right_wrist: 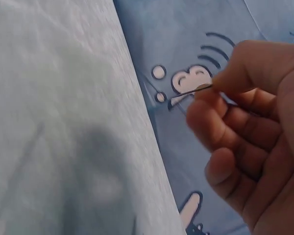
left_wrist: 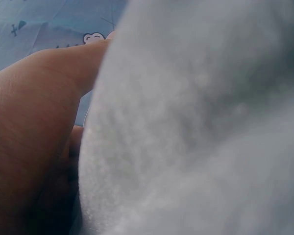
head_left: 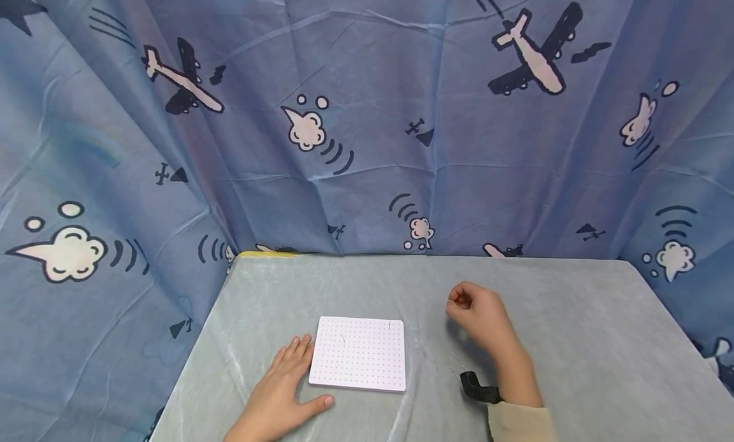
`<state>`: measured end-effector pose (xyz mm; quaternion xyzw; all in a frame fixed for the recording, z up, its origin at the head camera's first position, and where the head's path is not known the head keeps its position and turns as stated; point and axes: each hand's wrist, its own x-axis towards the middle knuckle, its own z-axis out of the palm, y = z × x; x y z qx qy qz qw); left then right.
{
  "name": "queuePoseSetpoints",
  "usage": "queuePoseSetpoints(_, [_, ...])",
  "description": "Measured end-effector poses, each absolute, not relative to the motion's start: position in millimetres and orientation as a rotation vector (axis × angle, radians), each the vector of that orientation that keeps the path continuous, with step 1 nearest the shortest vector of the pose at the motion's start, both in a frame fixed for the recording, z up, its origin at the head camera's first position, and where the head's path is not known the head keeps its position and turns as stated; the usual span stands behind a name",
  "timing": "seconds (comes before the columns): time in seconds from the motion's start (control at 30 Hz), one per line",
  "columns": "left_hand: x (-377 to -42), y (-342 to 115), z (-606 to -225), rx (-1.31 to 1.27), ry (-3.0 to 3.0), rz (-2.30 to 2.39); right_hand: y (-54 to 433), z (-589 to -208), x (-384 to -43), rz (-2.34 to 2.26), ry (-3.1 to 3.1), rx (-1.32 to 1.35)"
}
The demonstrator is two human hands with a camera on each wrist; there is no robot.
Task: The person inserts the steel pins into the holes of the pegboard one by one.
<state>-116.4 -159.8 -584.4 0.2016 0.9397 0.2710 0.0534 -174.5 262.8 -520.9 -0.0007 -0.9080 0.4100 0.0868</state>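
Observation:
A white board (head_left: 357, 359) with a grid of small dots or holes lies flat on the table. Two thin needle-like pins stick up from it, one pin (head_left: 343, 337) left of the middle, another pin (head_left: 390, 325) near the far right corner. My left hand (head_left: 280, 391) rests on the tabletop with straight fingers, fingertips right at the board's left edge. Off to the board's right, above the table, my right hand (head_left: 477, 313) pinches a thin needle (right_wrist: 190, 92) between thumb and index finger; its other fingers curl loosely. The needle's held end is hidden.
A grey-white cover spreads over the table (head_left: 573, 340). Blue curtains (head_left: 367, 111) printed with planes and clouds hang behind and at both sides. A black wrist device (head_left: 477, 388) sits at my right wrist. Blurred pale material (left_wrist: 186, 122) blocks most of the left wrist view.

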Motion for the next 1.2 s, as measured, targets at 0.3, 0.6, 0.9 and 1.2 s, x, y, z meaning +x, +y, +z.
queuePoseSetpoints(0.3, [-117,-161,-587,0.618,2.862,0.816,243,-523,-177,1.348,-2.536,0.1])
queuePoseSetpoints(0.6, [-117,-161,-587,0.619,2.865,0.819,225,-528,-179,1.386,-2.535,0.171])
queuePoseSetpoints(0.9, [-117,-162,-586,0.623,2.868,0.808,209,-535,-180,1.372,-2.568,0.335])
queuePoseSetpoints(1.2, [-117,-163,-587,0.617,2.869,0.79,197,-544,-181,1.319,-2.678,0.362])
